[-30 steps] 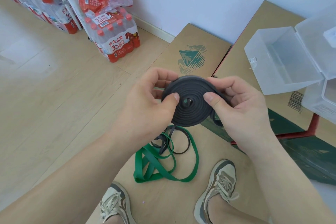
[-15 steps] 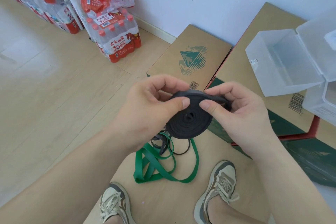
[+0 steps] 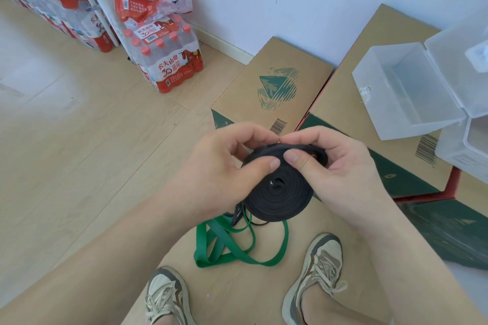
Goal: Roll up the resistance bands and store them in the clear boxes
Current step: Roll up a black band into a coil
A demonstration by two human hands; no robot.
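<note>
Against the left wall, shrink-wrapped packs of bottled water [image 3: 171, 60] stand on the floor. Their red labels read "农夫山泉" and "30周年"; the finer print is too small to make out.

Centre, in mid-air over the shoes: the left hand [image 3: 219, 166] is clamped on the black resistance band [image 3: 280, 198], thumb across the flat face of the coil and fingers curled behind. The band is wound into a tight flat spiral with a small hole at the middle.

Judgement: light, soft rubber, grippy rather than slick, and springy, so the coil will likely unwind if the pinch lets go. Best held across both flat faces, with the loose outer end trapped under a thumb.

Below the coil, a green band [image 3: 219, 231] lies loose and tangled on flat cardboard, not yet rolled.

The right hand [image 3: 351, 166] also pinches the coil at its upper rim, thumb tip beside the left thumb.

Further right, a carton [image 3: 298, 55] shows a green mountain print and a barcode [image 3: 279, 125]; no words readable. On the next carton sits a clear box [image 3: 417, 129], lid open, nothing inside. A second clear box [image 3: 464, 150] touches it.
</note>
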